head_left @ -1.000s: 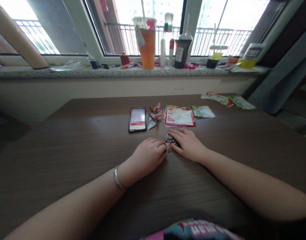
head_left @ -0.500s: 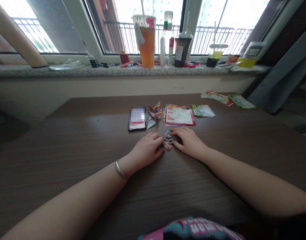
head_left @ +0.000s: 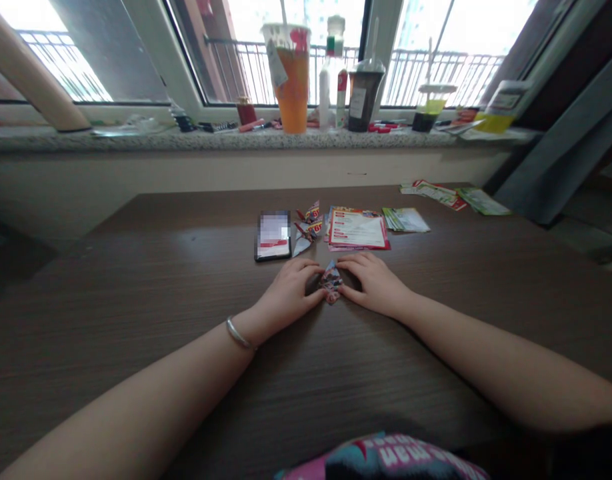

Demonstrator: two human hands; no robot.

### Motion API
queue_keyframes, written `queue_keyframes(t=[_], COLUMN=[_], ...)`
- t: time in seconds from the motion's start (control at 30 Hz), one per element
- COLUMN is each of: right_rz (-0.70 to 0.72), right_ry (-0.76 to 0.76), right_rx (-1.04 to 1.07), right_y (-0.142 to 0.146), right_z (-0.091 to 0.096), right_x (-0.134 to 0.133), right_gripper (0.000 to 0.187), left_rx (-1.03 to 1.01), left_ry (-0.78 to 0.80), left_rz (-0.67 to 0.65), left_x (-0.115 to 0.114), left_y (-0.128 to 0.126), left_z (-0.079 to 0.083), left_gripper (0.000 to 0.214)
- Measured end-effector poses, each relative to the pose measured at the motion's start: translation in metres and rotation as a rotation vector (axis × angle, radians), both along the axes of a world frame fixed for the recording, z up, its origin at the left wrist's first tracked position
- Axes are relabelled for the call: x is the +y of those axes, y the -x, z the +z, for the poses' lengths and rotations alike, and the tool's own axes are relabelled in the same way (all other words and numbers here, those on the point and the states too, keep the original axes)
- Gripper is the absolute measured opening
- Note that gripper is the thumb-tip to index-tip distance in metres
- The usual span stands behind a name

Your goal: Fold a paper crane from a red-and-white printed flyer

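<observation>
A small folded piece of printed paper (head_left: 331,283), red and blue, lies on the dark wooden table (head_left: 136,280) between my two hands. My left hand (head_left: 289,295), with a silver bangle at the wrist, pinches its left edge with curled fingers. My right hand (head_left: 373,283) presses its right edge with fingertips held together. Both hands rest on the tabletop.
Just beyond my hands lie a phone (head_left: 273,235), a folded paper figure (head_left: 309,225), a stack of red-and-white flyers (head_left: 358,230) and more leaflets (head_left: 405,219) to the right. Drink cups (head_left: 291,77) and bottles stand on the stone windowsill (head_left: 111,141).
My hands and the folded paper have slid slightly toward the phone and flyers. My left fingers now pinch the paper's edge more tightly.
</observation>
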State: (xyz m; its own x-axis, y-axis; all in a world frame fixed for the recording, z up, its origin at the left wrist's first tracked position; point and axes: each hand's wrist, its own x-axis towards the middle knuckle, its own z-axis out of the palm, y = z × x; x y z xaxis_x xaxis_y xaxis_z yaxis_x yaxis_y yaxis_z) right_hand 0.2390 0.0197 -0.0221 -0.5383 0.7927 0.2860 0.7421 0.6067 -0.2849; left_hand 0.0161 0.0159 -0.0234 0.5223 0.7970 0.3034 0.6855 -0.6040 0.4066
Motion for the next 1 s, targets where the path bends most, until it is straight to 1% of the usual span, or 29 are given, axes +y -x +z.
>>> queue_keyframes(t=[0.2, 0.33, 0.47, 0.53, 0.67, 0.8, 0.93, 1.0], right_rz=[0.003, 0.037, 0.040, 0.050, 0.121, 0.157, 0.166, 0.163], right_ry=[0.004, 0.018, 0.039, 0.055, 0.061, 0.052, 0.074, 0.076], right_rx=[0.004, 0.043, 0.094, 0.124, 0.197, 0.218, 0.187, 0.177], right_y=[-0.0016, -0.0038, -0.0053, -0.0052, -0.0036, -0.0023, -0.0025, -0.0029], right_z=[-0.0009, -0.0027, -0.0049, -0.0050, -0.0031, -0.0010, -0.0014, -0.0026], right_x=[0.0010, 0.0034, 0.0059, 0.0065, 0.0063, 0.0061, 0.0076, 0.0086], right_gripper=[0.048, 0.049, 0.053, 0.049, 0.033, 0.026, 0.021, 0.018], left_rx=[-0.031, -0.065, -0.141, -0.170, -0.203, -0.241, -0.265, -0.235], left_ry=[0.026, 0.037, 0.095, 0.123, 0.157, 0.185, 0.185, 0.152], left_rz=[0.007, -0.008, -0.004, 0.002, -0.012, -0.029, -0.041, -0.054], left_x=[0.0013, 0.0034, 0.0064, 0.0071, 0.0070, 0.0058, 0.0054, 0.0059], left_y=[0.0000, 0.0004, 0.0015, 0.0015, -0.0002, -0.0017, -0.0006, 0.0003], left_z=[0.0020, 0.0010, -0.0003, -0.0007, 0.0001, 0.0005, -0.0013, -0.0022], left_gripper=[0.036, 0.032, 0.033, 0.032, 0.025, 0.021, 0.033, 0.033])
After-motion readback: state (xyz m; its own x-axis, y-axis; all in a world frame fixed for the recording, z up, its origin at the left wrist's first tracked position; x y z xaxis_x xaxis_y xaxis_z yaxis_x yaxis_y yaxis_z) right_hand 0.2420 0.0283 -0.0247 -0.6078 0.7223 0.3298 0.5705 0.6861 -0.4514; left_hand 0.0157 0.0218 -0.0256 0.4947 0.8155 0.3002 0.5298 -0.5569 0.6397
